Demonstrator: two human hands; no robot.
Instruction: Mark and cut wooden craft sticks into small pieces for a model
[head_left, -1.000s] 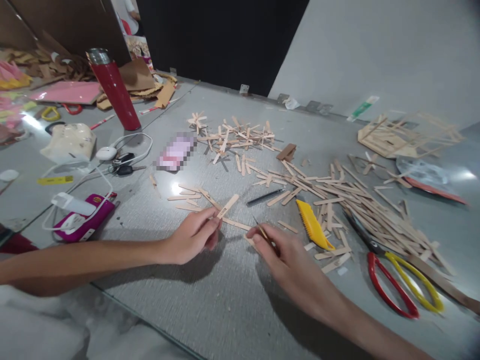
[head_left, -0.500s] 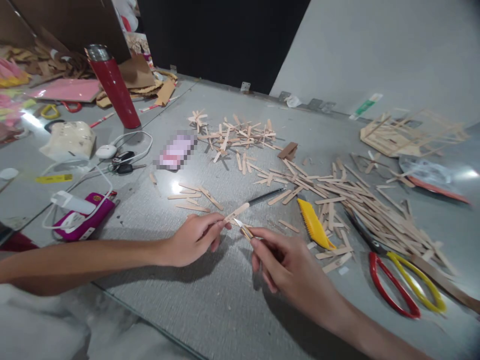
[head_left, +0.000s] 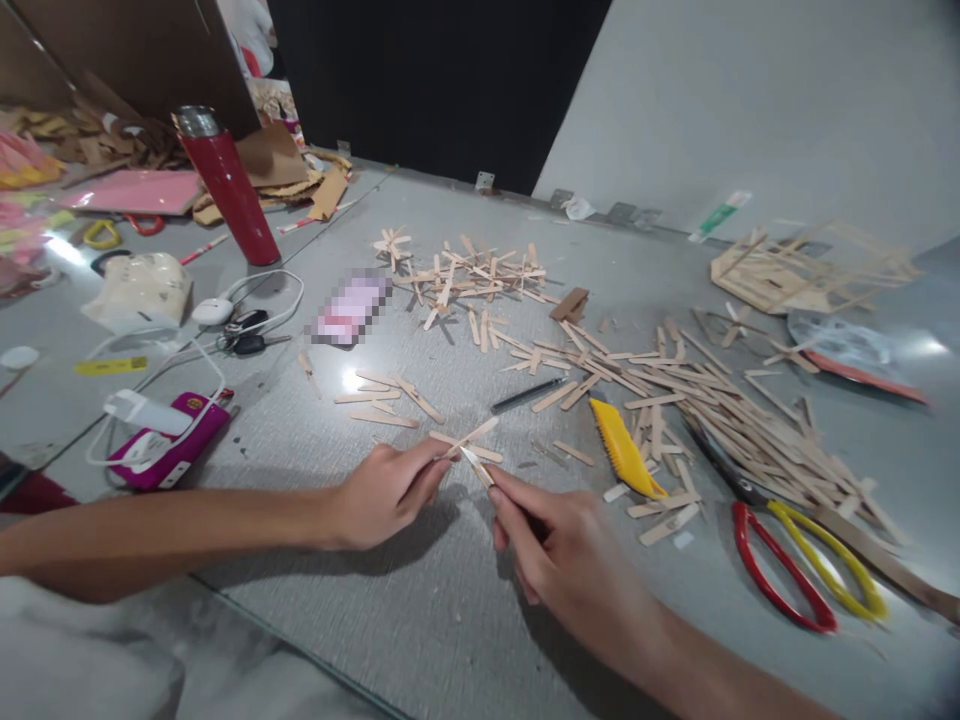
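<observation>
In the head view, the left hand (head_left: pixel 386 497) is pinching a wooden stick (head_left: pixel 481 430), and the right hand (head_left: pixel 579 548) is gripping a slim knife (head_left: pixel 482 472). Its blade (head_left: pixel 469 456), standing apart 1 second ago, is now seemingly touching the stick between the hands, so the knife is apparently working on it. Loose sticks (head_left: pixel 384 419) are lying beyond the left hand, scissors (head_left: pixel 752 496) to the right of the right hand.
</observation>
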